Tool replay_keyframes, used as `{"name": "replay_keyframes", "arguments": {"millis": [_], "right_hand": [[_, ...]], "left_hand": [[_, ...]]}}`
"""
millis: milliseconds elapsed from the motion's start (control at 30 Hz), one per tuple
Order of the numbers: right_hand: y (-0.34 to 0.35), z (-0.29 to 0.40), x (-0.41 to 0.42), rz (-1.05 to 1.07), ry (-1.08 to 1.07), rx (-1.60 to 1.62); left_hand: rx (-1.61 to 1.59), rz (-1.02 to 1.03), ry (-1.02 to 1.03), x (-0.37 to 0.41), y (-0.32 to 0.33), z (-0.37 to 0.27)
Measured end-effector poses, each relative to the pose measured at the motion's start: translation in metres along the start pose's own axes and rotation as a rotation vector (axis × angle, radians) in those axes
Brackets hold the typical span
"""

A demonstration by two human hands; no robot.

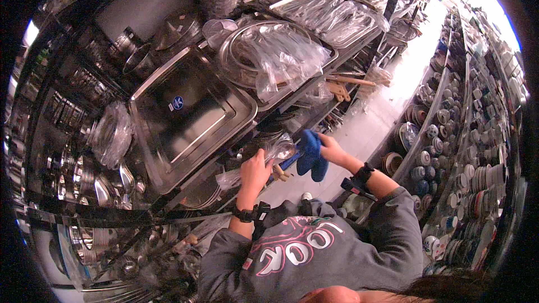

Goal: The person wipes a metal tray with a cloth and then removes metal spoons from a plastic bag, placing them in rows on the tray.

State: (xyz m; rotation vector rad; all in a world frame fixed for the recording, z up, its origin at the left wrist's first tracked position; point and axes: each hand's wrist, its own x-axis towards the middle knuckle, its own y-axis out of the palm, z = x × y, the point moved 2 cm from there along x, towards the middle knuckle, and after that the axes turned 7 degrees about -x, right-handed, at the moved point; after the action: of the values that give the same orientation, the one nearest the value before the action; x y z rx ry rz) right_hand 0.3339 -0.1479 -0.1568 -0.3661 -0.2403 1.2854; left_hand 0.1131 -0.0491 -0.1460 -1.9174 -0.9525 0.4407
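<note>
My left hand [254,173] is closed around a metal spoon or ladle [285,150] in clear plastic wrap, its shiny bowl pointing away from my body. A blue cloth [310,158] hangs from my right hand [332,150], bunched at the top and draping down in folds. Cloth and wrapped utensil are close together, and whether they touch I cannot tell. Both hands are in front of the shelf edge, above the aisle floor. Just beyond my left hand, a large steel tray [210,88] with a blue sticker lies on the shelf.
Plastic-wrapped utensils [286,50] lie on round metal trays farther along the shelf. Wooden handles [353,81] jut into the aisle from a lower level. Steel pots and bowls [139,59] stand at the back left. Ceramic cups and bowls [433,147] line the racks on the right.
</note>
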Motion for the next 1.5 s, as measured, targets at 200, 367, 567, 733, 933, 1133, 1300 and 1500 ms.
{"name": "replay_keyframes", "arguments": {"millis": [200,367,567,733,933,1133,1300,1500], "right_hand": [[0.028,0.002,0.010,-0.042,-0.203,-0.145],[0.025,0.023,0.000,-0.103,-0.222,-0.069],[0.039,0.006,-0.002,-0.203,-0.079,0.128],[0.033,0.018,-0.003,-0.122,-0.063,0.001],[0.025,-0.005,-0.004,-0.112,-0.091,-0.029],[0.001,-0.005,0.016,-0.160,-0.242,-0.100],[0.018,0.037,0.020,0.321,-0.438,-0.724],[0.010,0.004,0.034,0.310,-0.543,-0.640]], "left_hand": [[-0.022,-0.066,0.151,0.005,0.007,-0.014],[-0.208,-0.172,0.126,0.001,0.012,-0.011],[-0.260,-0.225,0.069,0.005,0.016,-0.004],[-0.289,-0.205,0.025,0.005,0.015,-0.003],[-0.123,-0.073,-0.018,0.006,0.010,-0.002],[0.065,0.085,0.216,0.004,0.013,-0.001],[0.138,0.120,0.373,0.006,0.023,-0.011],[0.078,0.085,0.410,-0.002,0.004,-0.022]]}}
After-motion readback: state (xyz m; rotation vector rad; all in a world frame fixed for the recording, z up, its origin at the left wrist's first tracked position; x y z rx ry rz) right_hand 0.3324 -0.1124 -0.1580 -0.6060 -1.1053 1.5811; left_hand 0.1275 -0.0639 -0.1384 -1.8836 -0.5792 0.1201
